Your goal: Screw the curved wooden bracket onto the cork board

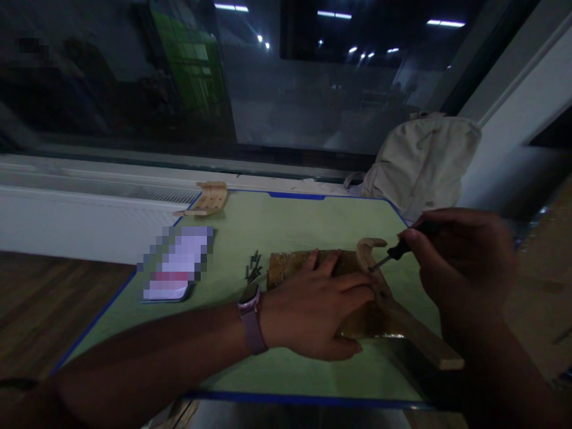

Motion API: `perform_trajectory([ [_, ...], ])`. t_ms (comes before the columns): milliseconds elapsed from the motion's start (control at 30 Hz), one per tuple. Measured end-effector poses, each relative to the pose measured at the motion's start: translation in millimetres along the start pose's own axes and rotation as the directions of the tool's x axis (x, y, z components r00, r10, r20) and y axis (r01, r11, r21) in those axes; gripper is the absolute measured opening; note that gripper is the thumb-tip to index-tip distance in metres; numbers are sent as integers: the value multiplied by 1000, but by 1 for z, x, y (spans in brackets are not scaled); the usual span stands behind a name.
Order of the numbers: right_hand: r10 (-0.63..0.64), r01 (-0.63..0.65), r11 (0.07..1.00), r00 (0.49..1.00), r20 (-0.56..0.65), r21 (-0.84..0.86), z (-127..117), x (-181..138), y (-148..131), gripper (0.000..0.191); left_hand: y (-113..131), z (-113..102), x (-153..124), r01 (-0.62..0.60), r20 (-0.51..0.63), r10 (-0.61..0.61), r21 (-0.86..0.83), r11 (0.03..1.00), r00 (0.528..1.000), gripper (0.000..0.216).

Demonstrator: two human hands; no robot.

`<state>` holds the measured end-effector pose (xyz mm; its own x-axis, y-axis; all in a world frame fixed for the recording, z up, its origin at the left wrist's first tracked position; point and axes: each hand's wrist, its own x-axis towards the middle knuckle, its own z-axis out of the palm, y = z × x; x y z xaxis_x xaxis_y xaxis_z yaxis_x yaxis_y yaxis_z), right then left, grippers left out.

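Two hands (313, 310) (465, 268), one screwdriver (400, 249), one wristwatch (250, 310), one backpack (422, 164).

The left hand (313, 310), with a smartwatch (250, 299) on its wrist, presses a curved wooden piece (415, 328) onto a brown pad (290, 268). The right hand (465, 268) holds a black-handled screwdriver (395, 253), its tip at the wood. On the green cutting mat (286, 220), dark screws (253, 266) lie at nine o'clock. Beyond them are a blurred phone (176, 265) and, at eleven o'clock, a notched wooden part (208, 199). A canvas backpack (422, 164) sits at one o'clock.

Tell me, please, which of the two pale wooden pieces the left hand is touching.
The curved wooden piece under the left hand fingertips, not the flat slotted piece at the green mat's far edge.
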<state>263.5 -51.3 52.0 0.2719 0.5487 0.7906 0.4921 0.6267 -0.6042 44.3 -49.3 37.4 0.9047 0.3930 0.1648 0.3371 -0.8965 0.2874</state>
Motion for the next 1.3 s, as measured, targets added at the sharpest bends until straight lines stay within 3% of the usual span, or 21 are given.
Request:
perform_trajectory([
  [67,-6,4,998,1000,-29,-59,-1,0,1,28,1,0,0,-1,4,1,9,1000,1000,69],
  [200,18,-15,996,999,42,-83,-4,-2,2,17,2,0,0,-1,12,0,27,1000,1000,70],
  [400,94,-86,993,990,109,-78,-3,-6,0,27,2,1,0,-1,-4,1,43,999,1000,68],
  [633,19,-11,998,990,142,-61,0,-4,-1,28,2,1,0,3,-11,-3,35,999,1000,67],
  [767,88,-96,995,981,171,37,1,-6,-4,25,2,0,0,-6,-14,7,25,1000,1000,67],
  [833,108,-117,992,981,162,48,1,-6,-4,24,2,0,-1,-6,-18,6,20,1000,1000,69],
  [967,33,-40,997,995,93,72,0,-3,2,33,1,2,-1,-5,-16,5,2,1000,1000,70],
  [1167,-52,48,998,996,73,50,-3,5,8,6,-1,4,-1,-15,-32,14,-9,1000,999,69],
  [1300,-4,-14,992,991,135,129,-1,3,4,9,0,2,-1,-9,-28,9,-1,1000,1000,69],
])
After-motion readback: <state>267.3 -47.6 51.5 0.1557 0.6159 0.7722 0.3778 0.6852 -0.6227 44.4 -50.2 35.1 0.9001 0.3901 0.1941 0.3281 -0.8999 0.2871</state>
